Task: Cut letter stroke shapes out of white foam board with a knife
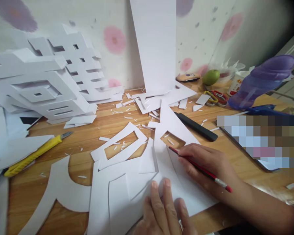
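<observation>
A pencil [203, 169] with a red and black barrel and a pink eraser is pinched in my right hand [205, 163]. Its tip meets the white paper cutout [172, 122], close below a four-sided opening. My left hand [161, 212] lies with fingers spread on the lower part of the white paper [132, 186], which has several cut lines and raised flaps. Another cut frame shape [120, 156] extends from the paper's upper left. A curved white strip [60, 186] rests to the left.
A yellow utility knife [39, 155] lies at left, below folded white paper models [46, 91]. Paper scraps litter the wooden table [107, 112]. At right are a black bar [196, 126], scissors [215, 97], a green fruit [211, 77], a purple bottle [259, 83] and a device with a blurred screen [254, 140].
</observation>
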Available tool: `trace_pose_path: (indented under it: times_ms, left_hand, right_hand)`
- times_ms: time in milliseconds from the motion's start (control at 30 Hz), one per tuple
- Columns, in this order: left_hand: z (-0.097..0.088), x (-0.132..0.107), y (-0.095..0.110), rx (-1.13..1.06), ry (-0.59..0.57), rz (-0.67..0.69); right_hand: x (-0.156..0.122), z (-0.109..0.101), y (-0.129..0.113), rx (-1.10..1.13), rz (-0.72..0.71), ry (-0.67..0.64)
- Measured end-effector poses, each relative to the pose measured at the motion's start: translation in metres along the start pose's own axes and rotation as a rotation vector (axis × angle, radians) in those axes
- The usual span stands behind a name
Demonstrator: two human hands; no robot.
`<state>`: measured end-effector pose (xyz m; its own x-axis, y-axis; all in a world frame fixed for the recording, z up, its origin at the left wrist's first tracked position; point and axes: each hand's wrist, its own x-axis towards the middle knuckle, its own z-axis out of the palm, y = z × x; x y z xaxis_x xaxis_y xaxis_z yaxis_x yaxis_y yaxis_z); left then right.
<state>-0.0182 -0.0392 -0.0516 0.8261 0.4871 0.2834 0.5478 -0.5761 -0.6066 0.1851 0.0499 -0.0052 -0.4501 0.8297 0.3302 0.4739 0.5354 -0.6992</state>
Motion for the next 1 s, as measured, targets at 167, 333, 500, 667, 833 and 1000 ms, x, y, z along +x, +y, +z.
trace_pose_path:
  times_ms: [167, 333, 500, 667, 833, 1000]
  left_hand:
    - [-0.011, 0.015, -0.012, -0.040, 0.062, -0.024]
    - [-0.014, 0.014, -0.010, -0.093, 0.029, -0.047]
    - [-0.021, 0.016, -0.009, -0.127, 0.000, -0.035]
    - [-0.027, 0.021, -0.011, -0.160, -0.001, -0.050]
    - [-0.029, 0.022, -0.012, -0.183, -0.028, -0.033]
    - [-0.028, 0.022, -0.009, -0.170, -0.028, -0.062]
  right_hand:
    - [-0.005, 0.001, -0.004, -0.007, -0.003, -0.041]
    - [-0.011, -0.001, -0.012, -0.034, -0.025, -0.035]
    - [-0.021, -0.006, -0.019, -0.022, -0.021, -0.049]
    - [-0.034, -0.013, -0.024, -0.016, 0.004, -0.134]
    - [-0.043, -0.019, -0.029, 0.012, -0.026, -0.218]
    - [-0.051, -0.025, -0.034, 0.037, -0.021, -0.258]
